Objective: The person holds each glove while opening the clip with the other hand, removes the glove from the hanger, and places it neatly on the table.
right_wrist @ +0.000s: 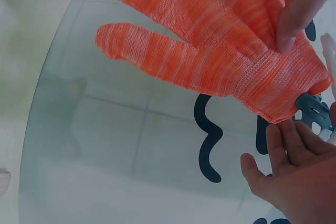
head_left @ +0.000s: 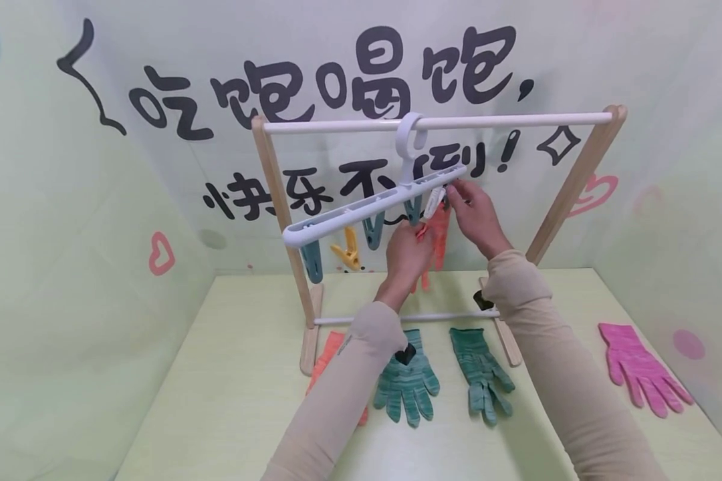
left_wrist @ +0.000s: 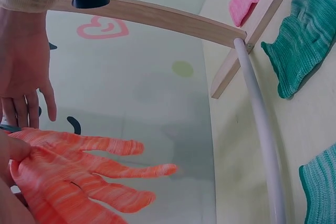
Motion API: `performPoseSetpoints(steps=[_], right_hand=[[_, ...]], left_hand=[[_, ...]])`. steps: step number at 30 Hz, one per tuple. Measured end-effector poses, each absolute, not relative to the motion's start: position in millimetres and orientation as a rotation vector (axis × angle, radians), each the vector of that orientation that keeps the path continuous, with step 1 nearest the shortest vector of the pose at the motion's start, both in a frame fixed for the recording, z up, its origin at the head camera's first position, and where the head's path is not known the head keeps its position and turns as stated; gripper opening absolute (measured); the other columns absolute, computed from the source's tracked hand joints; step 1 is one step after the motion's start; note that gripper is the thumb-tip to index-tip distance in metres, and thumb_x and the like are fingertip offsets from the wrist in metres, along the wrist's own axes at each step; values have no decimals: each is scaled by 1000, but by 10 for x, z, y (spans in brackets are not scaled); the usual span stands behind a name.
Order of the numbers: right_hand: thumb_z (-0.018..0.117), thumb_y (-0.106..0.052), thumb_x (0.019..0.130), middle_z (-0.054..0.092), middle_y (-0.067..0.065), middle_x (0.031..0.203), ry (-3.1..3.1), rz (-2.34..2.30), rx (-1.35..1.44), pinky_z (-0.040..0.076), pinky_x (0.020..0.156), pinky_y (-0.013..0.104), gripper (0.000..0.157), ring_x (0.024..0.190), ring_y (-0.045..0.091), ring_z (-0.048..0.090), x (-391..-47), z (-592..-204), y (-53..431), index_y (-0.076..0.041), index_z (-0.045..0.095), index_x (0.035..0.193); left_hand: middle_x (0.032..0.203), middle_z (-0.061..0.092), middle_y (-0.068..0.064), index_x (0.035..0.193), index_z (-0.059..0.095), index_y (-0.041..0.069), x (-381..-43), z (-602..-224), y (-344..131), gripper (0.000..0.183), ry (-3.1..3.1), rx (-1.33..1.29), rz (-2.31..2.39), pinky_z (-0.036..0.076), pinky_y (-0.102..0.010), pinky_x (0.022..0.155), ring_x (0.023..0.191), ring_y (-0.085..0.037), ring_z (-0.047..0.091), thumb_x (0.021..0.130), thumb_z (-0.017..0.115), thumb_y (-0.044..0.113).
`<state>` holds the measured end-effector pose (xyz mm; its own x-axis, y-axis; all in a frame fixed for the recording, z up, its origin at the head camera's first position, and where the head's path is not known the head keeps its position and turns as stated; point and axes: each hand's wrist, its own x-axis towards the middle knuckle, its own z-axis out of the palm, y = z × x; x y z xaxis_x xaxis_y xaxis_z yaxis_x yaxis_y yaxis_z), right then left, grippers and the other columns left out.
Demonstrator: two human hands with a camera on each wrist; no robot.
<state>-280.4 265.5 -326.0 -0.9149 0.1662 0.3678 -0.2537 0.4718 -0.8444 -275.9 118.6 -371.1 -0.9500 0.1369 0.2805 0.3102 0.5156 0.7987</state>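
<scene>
An orange knitted glove point(right_wrist: 210, 40) hangs beneath the right part of a white clip hanger point(head_left: 361, 210). My left hand point(head_left: 409, 252) pinches the glove near its cuff, its thumb lying on the fabric in the right wrist view. My right hand point(head_left: 475, 215) is at the hanger's right end, thumb and index finger at a teal clip point(right_wrist: 313, 109); its other fingers extend below the cuff. That clip sits right at the cuff's edge. Beside it on the hanger is a white clip point(head_left: 434, 202), then further teal clips and a yellow clip point(head_left: 349, 248).
The hanger hooks over the white top bar point(head_left: 517, 121) of a wooden-sided rack point(head_left: 577, 180). On the table before it lie another orange glove point(head_left: 327, 354), partly behind my left sleeve, a light teal glove point(head_left: 409, 387) and a green glove point(head_left: 478, 364). A pink glove point(head_left: 638, 367) lies far right.
</scene>
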Motion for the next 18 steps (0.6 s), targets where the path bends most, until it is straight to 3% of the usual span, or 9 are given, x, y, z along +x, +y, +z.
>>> performPoseSetpoints(steps=[7, 15, 18], right_hand=[[49, -29, 111, 66, 18, 131, -2293, 1629, 16, 47, 113, 39, 43, 115, 15, 64, -2821, -3250, 2676, 2, 62, 138], [48, -35, 111, 65, -2, 129, -2295, 1849, 31, 36, 124, 51, 48, 113, 5, 59, -2806, -3240, 2726, 0, 59, 143], [48, -34, 111, 65, -8, 119, -2251, 1952, 64, 35, 125, 51, 39, 119, 6, 57, -2803, -3237, 2741, -6, 69, 129]], left_hand=[[116, 73, -10, 119, 77, 9, -2701, -3752, 1152, 30, -2566, -422, -1476, 56, -45, 94, 110, -29, 71, 105, 59, 29], [122, 71, -10, 126, 74, 9, -2664, -3782, 1112, 32, -2595, -455, -1515, 56, -45, 96, 115, -29, 69, 106, 58, 29], [121, 70, -10, 126, 74, 9, -2652, -3779, 1108, 31, -2598, -481, -1520, 56, -45, 94, 114, -29, 69, 107, 58, 28]])
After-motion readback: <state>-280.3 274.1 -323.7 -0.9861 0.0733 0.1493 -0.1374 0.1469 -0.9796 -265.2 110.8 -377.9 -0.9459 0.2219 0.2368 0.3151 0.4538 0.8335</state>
